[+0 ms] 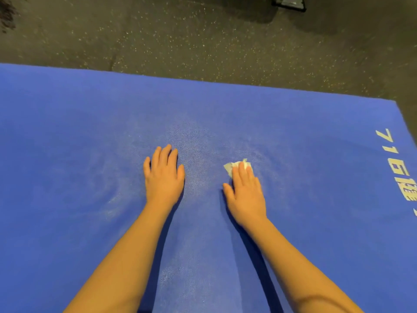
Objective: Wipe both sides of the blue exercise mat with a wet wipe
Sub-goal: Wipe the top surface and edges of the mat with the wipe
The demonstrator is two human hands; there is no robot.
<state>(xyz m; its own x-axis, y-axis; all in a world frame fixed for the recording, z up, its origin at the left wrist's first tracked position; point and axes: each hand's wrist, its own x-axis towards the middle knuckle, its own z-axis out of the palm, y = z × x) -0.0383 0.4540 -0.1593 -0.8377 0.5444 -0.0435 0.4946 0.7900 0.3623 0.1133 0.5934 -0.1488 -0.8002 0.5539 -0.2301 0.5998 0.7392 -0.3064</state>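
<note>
Both hands flat on blue exercise mat w/ fingers straight: left hand bare, right hand pressing crumpled wet wipe under fingertips.

the left forearm and the right forearm are bare all the way from near the elbow to the wrist, broad at the bottom and tapering to narrow wrists. the left grip and the right grip are bare as well, with slim fingers. a soft curved crease marks the right forearm near the elbow.
</note>
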